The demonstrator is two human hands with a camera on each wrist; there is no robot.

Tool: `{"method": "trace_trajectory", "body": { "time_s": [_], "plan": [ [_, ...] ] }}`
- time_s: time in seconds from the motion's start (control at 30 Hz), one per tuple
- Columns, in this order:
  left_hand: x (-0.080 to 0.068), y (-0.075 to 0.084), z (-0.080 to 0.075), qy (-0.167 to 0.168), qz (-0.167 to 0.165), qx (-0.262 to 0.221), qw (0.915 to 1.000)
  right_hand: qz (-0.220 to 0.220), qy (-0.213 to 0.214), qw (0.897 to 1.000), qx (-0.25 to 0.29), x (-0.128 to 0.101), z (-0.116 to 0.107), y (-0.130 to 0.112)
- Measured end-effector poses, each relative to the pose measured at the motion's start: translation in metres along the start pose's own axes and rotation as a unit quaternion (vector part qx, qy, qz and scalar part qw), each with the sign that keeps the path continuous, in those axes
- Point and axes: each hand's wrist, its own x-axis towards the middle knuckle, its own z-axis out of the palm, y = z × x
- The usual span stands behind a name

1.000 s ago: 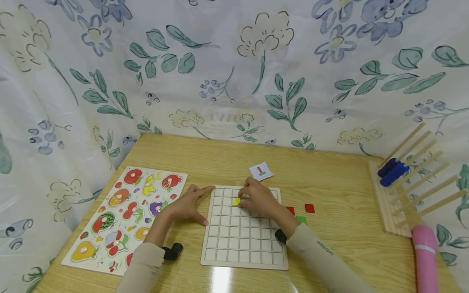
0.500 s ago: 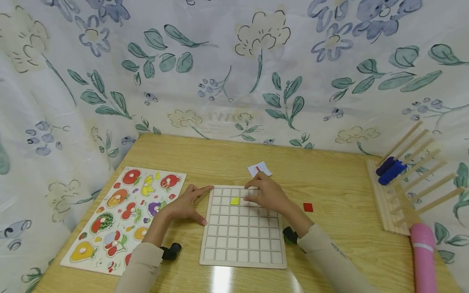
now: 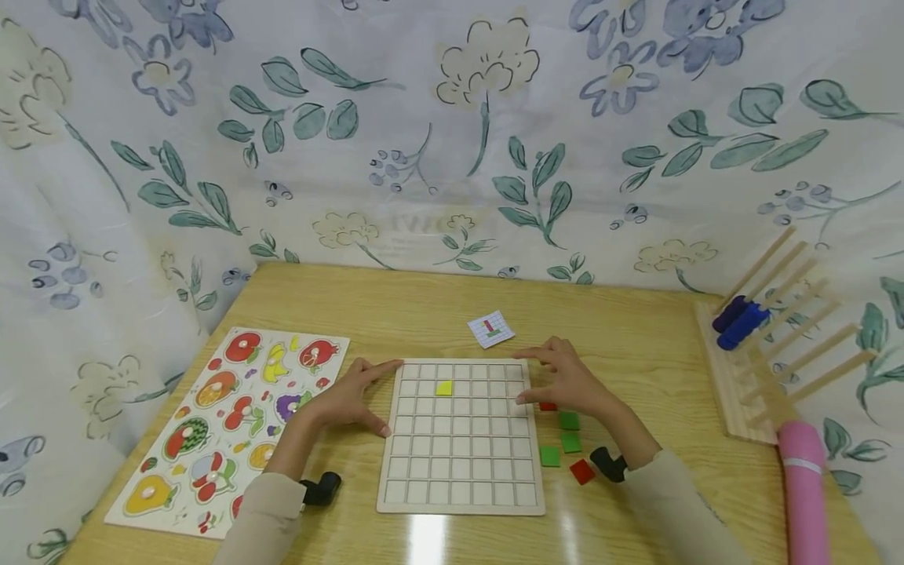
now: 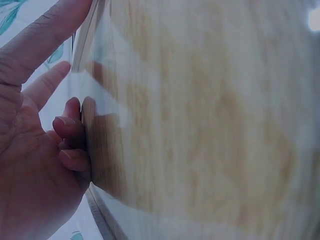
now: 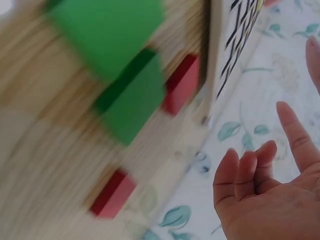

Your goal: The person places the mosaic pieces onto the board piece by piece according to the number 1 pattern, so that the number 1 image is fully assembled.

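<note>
A pale grid board [image 3: 424, 469] lies flat on the table. On its second row from the back sits a yellow square tile [image 3: 444, 388], slightly askew. My left hand [image 3: 346, 400] is at the board's left edge, thumb and index finger spread, tips at the rim. The left wrist view shows its other fingers bent. At the right edge is my right hand [image 3: 568, 384], thumb and index finger apart, holding nothing. Near it lie green tiles [image 3: 550, 456] and red tiles [image 3: 582, 472]. In the right wrist view a green tile [image 5: 134, 100] and a red tile [image 5: 182, 85] stand out beside the board.
A small card [image 3: 490, 328] with a red and green figure on a grid lies behind the board. To the left is a fruit puzzle board [image 3: 217, 436]. At the far right stand a wooden peg rack [image 3: 723, 392] with blue beads and a pink cylinder [image 3: 805, 502].
My right hand has left the yellow tile and moved right to the board's edge, uncovering the grid and several tiles. The left hand stays at the left rim. The head view shifts slightly.
</note>
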Motion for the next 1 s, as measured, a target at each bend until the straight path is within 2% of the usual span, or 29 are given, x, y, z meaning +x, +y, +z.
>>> {"method": "trace_trajectory", "body": {
  "time_s": [0.43,0.7,1.0],
  "plan": [
    [-0.002,-0.004,-0.001,0.001,0.012,-0.003,0.9999,0.0,0.017,1.0,-0.013,-0.032,-0.019,0.029],
    [-0.004,-0.004,-0.001,0.002,0.019,-0.001,0.9998,0.02,0.02,0.999,0.016,-0.049,-0.027,0.045],
    [-0.004,0.0,-0.001,-0.001,0.021,-0.006,0.9998,0.031,0.041,0.999,-0.005,-0.062,-0.032,0.059]
  ]
}}
